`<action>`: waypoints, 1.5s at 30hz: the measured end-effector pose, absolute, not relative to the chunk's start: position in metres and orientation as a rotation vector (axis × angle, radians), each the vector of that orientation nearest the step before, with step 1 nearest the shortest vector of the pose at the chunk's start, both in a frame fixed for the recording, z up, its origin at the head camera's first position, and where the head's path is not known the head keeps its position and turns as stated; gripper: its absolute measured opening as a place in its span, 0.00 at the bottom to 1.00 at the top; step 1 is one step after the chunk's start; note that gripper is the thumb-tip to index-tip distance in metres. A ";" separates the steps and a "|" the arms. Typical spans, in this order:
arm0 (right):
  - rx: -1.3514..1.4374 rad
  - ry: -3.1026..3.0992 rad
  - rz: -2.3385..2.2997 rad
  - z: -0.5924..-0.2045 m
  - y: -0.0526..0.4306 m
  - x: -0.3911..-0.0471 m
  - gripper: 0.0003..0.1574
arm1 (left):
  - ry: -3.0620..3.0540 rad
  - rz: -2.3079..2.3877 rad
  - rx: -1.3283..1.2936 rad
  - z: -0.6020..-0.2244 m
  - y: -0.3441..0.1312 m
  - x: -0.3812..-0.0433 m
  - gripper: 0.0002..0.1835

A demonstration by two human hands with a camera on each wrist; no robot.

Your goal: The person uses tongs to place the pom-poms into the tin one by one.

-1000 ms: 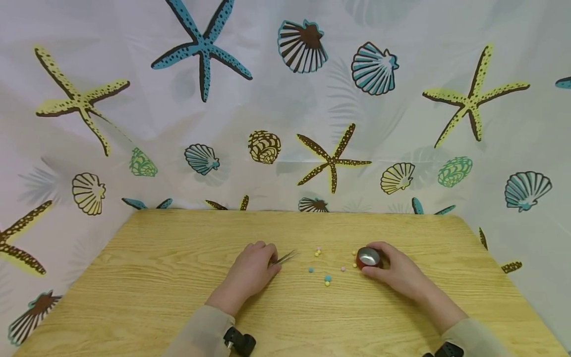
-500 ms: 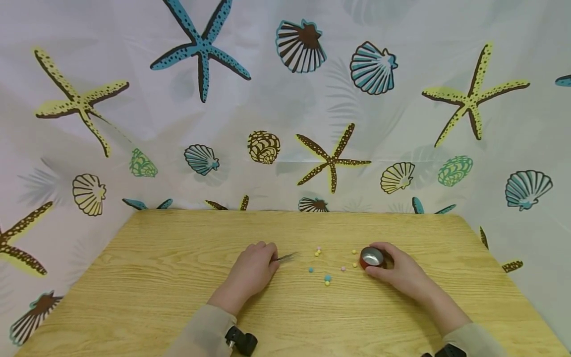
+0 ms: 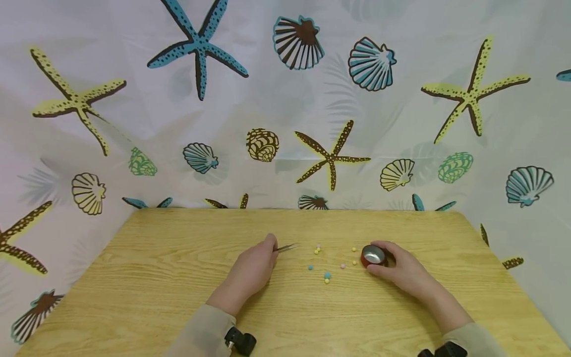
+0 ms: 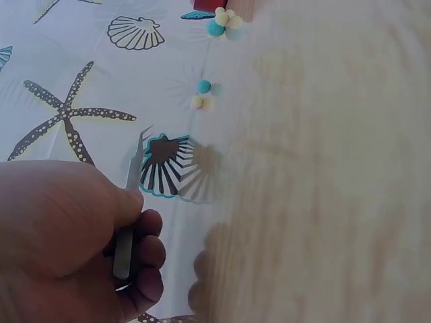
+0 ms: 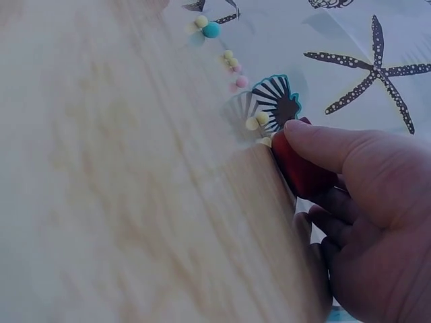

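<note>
My left hand (image 3: 254, 265) holds a pair of metal tweezers (image 4: 128, 232) between thumb and curled fingers, bent tips pointing away to the right. Several small balls lie to the right of those tips: a larger blue ball (image 3: 327, 275) with a yellow one against it, a smaller blue ball (image 3: 310, 267), a pink ball (image 3: 342, 266), and a pink and yellow cluster (image 3: 317, 250). A small round red tin (image 3: 373, 255), silver inside, sits at the right, gripped at its side by thumb and fingers of my right hand (image 3: 403, 272). Two yellow balls (image 3: 354, 256) lie just left of it.
The wooden table (image 3: 178, 317) ends at the back against a pale curtain (image 3: 250, 183) printed with starfish and shells. A small black camera (image 3: 240, 341) is strapped to the left wrist.
The red tin has slid slightly right with my right hand. My left hand has shifted its hold, so the tweezers sit a little higher and lie flatter. The balls stay in place.
</note>
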State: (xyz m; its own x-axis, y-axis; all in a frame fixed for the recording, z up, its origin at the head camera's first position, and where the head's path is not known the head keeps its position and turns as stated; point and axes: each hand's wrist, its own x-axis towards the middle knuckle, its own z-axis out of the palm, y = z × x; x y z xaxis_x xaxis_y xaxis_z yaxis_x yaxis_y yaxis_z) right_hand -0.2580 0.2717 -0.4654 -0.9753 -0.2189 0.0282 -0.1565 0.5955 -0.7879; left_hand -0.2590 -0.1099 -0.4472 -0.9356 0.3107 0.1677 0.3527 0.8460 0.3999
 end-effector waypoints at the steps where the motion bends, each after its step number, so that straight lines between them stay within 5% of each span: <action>1: -0.325 2.739 -1.345 -0.465 0.272 -0.258 0.44 | -2.928 -0.681 -0.526 -0.447 -0.110 -0.259 0.04; 45: -0.354 2.712 -1.366 -0.462 0.272 -0.257 0.43 | -2.917 -0.834 -0.781 -0.452 -0.107 -0.261 0.04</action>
State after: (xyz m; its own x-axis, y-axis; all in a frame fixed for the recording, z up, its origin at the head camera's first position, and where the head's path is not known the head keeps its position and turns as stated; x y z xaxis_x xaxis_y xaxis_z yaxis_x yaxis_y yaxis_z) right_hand -0.2565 0.2724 -0.4624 -0.9697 -0.2426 0.0283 -0.1671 0.5744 -0.8013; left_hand -0.2607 -0.1069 -0.4520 -0.8756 0.4621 0.1410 0.4667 0.7337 0.4938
